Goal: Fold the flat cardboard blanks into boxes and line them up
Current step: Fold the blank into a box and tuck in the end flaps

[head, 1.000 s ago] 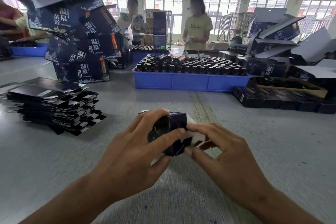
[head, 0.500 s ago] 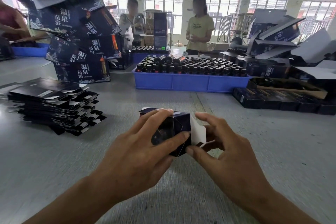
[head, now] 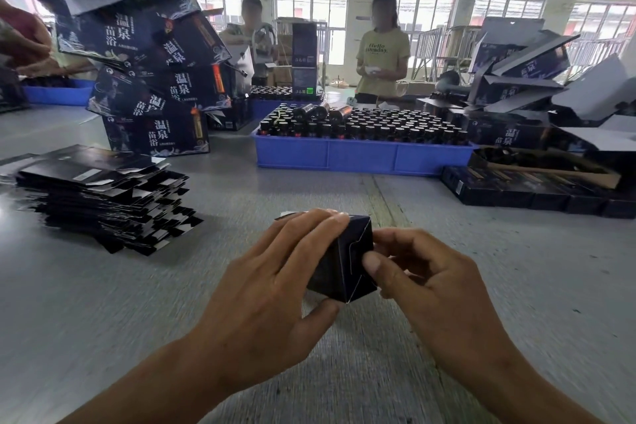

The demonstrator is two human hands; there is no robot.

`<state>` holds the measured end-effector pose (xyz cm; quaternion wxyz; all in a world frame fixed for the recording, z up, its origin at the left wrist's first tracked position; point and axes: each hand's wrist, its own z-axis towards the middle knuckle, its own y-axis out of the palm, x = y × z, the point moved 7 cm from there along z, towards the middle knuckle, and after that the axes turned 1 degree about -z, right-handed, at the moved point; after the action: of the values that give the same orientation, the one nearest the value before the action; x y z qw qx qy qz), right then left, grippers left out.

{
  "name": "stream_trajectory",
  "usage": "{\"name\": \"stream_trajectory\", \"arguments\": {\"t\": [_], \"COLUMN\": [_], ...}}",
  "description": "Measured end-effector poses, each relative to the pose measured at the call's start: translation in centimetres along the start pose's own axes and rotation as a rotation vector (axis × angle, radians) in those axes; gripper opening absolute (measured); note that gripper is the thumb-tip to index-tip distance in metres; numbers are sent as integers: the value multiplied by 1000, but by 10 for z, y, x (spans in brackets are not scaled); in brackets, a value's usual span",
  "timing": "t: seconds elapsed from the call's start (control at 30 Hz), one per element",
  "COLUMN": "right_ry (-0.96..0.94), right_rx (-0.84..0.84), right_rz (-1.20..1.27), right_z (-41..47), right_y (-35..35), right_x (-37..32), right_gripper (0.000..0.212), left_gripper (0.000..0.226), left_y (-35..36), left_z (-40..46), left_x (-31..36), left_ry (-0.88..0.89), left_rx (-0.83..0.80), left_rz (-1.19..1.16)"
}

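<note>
A small dark box is held just above the grey desk, near its front edge and between the two hands, with its end flaps closed and facing the camera. The left hand grips it, four fingers curled over the top and the thumb tucked under the lower corner. The right hand has its fingers bent, the thumb tip pressing on the end flap; whether the other fingers touch the box is hard to tell. To the left lies a pile of flat blanks, and behind it a leaning stack of big printed cartons. Straight ahead is a blue tray filled with dark bottles. On the right a row of finished dark boxes lines the desk, with open cartons heaped beyond. Two people stand at the far side.
</note>
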<state>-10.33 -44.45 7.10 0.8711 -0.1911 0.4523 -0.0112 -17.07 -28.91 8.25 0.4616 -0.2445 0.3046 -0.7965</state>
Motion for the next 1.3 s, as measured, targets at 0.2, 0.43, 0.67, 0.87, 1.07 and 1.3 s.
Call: {"name": "stream_trajectory", "arguments": {"t": [0.2, 0.43, 0.67, 0.87, 1.07, 1.3], "right_ry": [0, -33, -44, -53, -90, -137], "right_rx": [-26, 4, 47, 89, 141, 189], "right_rz": [26, 30, -20, -85, -203, -307], "right_z": [1, 1, -1, -2, -4, -5], "right_y": [2, 0, -3, -3, -4, -5], "right_x": [-3, -7, -7, -8, -13, -16], "right_gripper": [16, 18, 23, 20, 22, 11], "left_gripper": [79, 74, 75, 74, 72, 72], "left_y": [0, 2, 5, 5, 6, 6], "left_z": [1, 1, 1, 2, 2, 2], "left_x": [3, 5, 6, 7, 8, 9], "left_ry": [-55, -29, -31, -33, -32, -21], "left_rx": [6, 36, -6, -2, 7, 6], "left_rz": [22, 29, 28, 23, -7, 17]}}
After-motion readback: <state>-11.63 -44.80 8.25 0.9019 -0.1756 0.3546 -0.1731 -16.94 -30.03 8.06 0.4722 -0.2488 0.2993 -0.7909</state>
